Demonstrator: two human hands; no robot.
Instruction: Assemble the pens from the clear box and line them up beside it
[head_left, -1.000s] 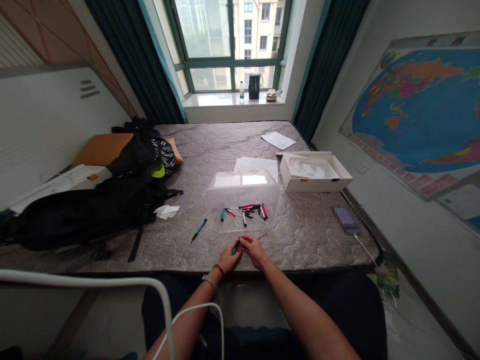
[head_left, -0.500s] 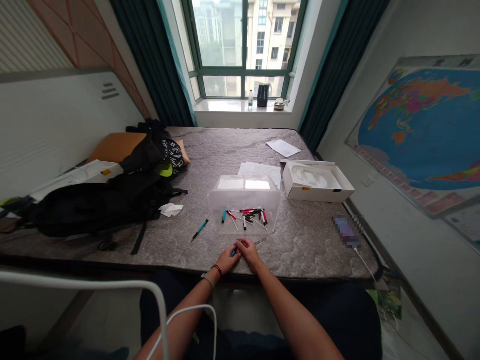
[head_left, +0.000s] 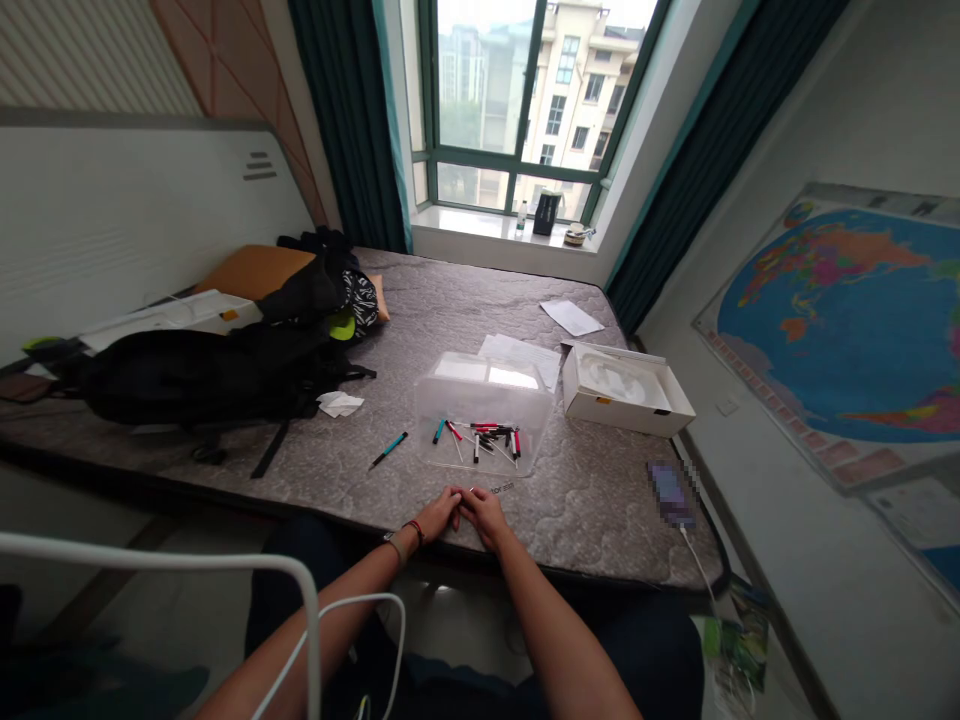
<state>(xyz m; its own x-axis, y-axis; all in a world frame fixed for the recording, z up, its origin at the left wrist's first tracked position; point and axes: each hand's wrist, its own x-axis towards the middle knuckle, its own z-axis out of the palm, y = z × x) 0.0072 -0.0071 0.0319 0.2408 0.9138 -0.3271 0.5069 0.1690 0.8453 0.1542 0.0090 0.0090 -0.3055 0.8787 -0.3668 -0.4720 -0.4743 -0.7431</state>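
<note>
My left hand point(head_left: 437, 514) and my right hand point(head_left: 484, 511) meet fingertip to fingertip near the mattress's front edge, both closed. A teal pen part showed in my left hand a moment ago; now the fingers mostly cover it, and a small pale bit shows at the fingertips. What my right fingers pinch is too small to name. Just beyond my hands stands a clear plastic box point(head_left: 429, 405) with several pen parts point(head_left: 487, 437) in it, teal, red, black and white. To its left, a teal and black pen point(head_left: 388, 450) lies on the mattress.
White papers point(head_left: 525, 352) lie behind the clear box. An open white carton point(head_left: 626, 405) sits to the right, with a phone point(head_left: 670, 492) on a cable nearer the edge. A black backpack point(head_left: 187, 375) and a crumpled tissue point(head_left: 340, 403) are at left. A white tube point(head_left: 150, 552) crosses the lower left.
The view has tilted and turned slightly. My hands stay together, but the teal pen part seen between them earlier is now hidden by my fingers.
</note>
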